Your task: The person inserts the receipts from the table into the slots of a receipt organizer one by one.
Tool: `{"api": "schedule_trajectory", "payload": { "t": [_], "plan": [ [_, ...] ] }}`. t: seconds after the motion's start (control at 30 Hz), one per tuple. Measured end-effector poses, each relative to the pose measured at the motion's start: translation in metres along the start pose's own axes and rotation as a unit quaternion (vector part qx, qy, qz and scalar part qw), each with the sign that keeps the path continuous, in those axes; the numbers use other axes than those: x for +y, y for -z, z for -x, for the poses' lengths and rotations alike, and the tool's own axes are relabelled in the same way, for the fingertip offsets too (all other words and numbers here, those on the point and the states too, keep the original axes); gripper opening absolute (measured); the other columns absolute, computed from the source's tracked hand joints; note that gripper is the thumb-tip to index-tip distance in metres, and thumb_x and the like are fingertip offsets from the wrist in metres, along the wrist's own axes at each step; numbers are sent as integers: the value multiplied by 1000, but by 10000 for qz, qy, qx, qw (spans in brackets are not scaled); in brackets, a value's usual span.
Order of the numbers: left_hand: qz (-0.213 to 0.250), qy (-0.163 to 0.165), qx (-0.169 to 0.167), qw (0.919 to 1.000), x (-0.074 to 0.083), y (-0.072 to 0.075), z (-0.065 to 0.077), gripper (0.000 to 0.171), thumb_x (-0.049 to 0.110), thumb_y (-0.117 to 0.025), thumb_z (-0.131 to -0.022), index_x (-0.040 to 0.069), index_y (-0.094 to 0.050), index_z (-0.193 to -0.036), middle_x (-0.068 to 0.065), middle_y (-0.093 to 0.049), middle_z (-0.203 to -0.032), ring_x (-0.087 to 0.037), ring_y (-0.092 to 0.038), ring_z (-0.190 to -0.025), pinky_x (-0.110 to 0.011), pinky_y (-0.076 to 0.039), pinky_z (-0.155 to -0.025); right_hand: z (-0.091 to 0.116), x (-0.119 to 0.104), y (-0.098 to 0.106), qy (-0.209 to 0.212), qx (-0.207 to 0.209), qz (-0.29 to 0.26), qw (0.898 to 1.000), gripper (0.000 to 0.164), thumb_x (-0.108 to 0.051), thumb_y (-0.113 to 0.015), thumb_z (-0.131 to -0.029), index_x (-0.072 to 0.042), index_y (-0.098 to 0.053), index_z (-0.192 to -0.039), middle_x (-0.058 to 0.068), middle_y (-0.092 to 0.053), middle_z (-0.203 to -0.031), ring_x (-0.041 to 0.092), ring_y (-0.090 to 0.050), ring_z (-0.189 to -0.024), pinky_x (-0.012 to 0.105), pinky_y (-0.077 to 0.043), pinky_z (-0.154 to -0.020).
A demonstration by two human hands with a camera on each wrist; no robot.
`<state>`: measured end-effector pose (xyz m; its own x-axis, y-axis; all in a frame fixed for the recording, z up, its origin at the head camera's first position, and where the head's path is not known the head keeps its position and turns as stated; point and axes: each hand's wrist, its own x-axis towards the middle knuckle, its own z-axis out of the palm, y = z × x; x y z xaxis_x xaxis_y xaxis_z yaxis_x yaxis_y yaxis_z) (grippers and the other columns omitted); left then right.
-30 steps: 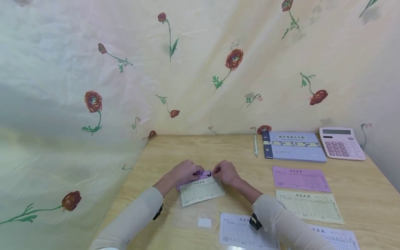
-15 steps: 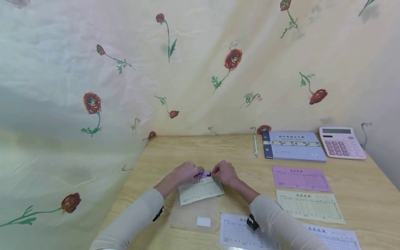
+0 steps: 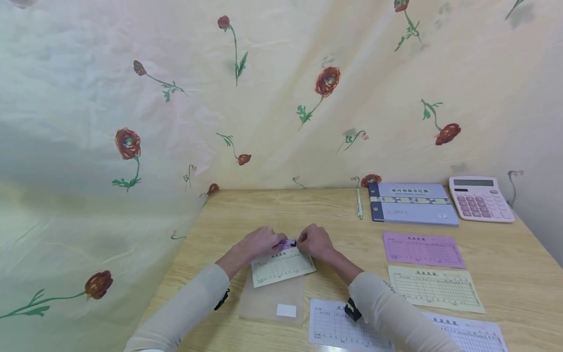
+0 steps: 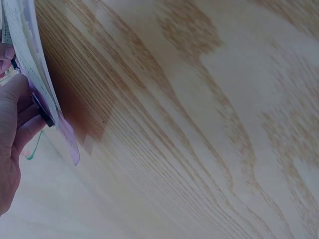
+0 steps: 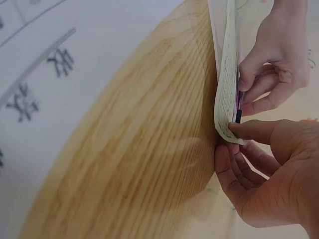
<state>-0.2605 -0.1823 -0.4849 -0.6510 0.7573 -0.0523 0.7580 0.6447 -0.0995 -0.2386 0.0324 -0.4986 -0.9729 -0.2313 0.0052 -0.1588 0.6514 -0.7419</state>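
Note:
My left hand [image 3: 260,241] grips the top edge of a small stack of printed forms, its thumb and fingers around a dark, shiny clip [image 3: 289,243] there. The top sheet is a pale yellow-green form [image 3: 283,269], with a purple sheet [image 4: 71,144] showing behind it in the left wrist view. My right hand [image 3: 315,240] pinches the stack's upper right corner between thumb and fingers, beside the clip's black end. The right wrist view shows the sheets [image 5: 227,94] curving toward that thumb. Part of the clip is hidden by the left fingers.
A translucent sleeve [image 3: 257,305] with a white label lies below the stack. White [image 3: 334,327], yellow-green [image 3: 440,289] and purple [image 3: 424,250] forms lie to the right. A pen [image 3: 359,203], blue ledger [image 3: 413,204] and pink calculator [image 3: 479,199] stand along the back.
My left hand has slid slightly right along the top edge, covering more of the clip. The stack has shifted a little; the right hand still pinches the corner.

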Motion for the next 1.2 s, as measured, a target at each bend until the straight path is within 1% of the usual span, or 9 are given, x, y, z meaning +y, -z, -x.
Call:
{"api": "schedule_trajectory", "payload": {
  "t": [0.17, 0.37, 0.5, 0.6, 0.73, 0.9, 1.1, 1.2],
  "plan": [
    [29, -13, 33, 10000, 0, 0, 1, 19, 20, -70, -105, 10, -76, -120, 7, -54, -65, 0, -38, -49, -11, -31, -45, -1, -2, 1, -184, -88, 21, 9998, 8, 2, -74, -88, -1, -82, -87, 8, -76, -84, 18, -66, -68, 29, -57, -61],
    [32, 18, 46, 10000, 0, 0, 1, 17, 17, -71, -104, 9, -76, -118, 6, -55, -65, -1, -39, -50, -12, -32, -46, -4, -3, 0, -421, -154, -177, 9988, 10, 1, -73, -89, -1, -83, -88, 9, -76, -84, 15, -63, -62, 23, -47, -52],
    [24, -77, 215, 9997, 0, 0, 1, 12, 14, -73, -102, 8, -77, -113, 6, -54, -65, -1, -39, -50, -12, -31, -46, -5, -4, 0, -444, -116, -216, 9987, 12, 1, -71, -88, -1, -83, -86, 7, -74, -76, 13, -58, -56, 21, -41, -48],
    [-12, -160, 359, 9992, -1, 0, 2, 9, 12, -73, -101, 8, -76, -109, 6, -51, -63, -1, -38, -50, -12, -30, -45, -5, -4, -1, -484, -95, -264, 9984, 13, 1, -70, -87, -1, -82, -85, 6, -73, -73, 13, -57, -54, 21, -39, -47],
    [-8, -226, 477, 9986, -2, -2, 2, 7, 10, -72, -100, 8, -76, -106, 7, -47, -62, -1, -36, -50, -13, -28, -44, -6, -4, -1, -577, -67, -370, 9976, 13, -1, -70, -86, 1, -83, -89, 7, -74, -77, 15, -61, -58, 22, -43, -48],
    [-50, -275, 556, 9981, -4, -4, 1, 7, 11, -73, -100, 8, -76, -105, 7, -46, -62, -1, -36, -50, -13, -27, -44, -7, -3, 2, -711, -114, -540, 9959, 13, -2, -70, -86, 1, -82, -92, 8, -74, -80, 16, -64, -63, 23, -47, -52],
    [-118, -311, 639, 9974, -4, -6, 1, 9, 12, -74, -99, 8, -76, -107, 7, -49, -63, -1, -36, -51, -14, -26, -44, -2, -5, 10, -651, -330, -632, 9953, 13, -5, -72, -94, 4, -81, -99, 10, -75, -83, 20, -68, -67, 27, -55, -57],
    [-132, -322, 678, 9971, -4, -8, 1, 11, 11, -75, -98, 8, -77, -108, 7, -49, -63, -2, -35, -51, -14, -26, -45, -2, -5, 13, -671, -425, -751, 9940, 13, -5, -73, -97, 5, -81, -100, 11, -75, -78, 21, -69, -63, 28, -58, -57]
  ]
}}
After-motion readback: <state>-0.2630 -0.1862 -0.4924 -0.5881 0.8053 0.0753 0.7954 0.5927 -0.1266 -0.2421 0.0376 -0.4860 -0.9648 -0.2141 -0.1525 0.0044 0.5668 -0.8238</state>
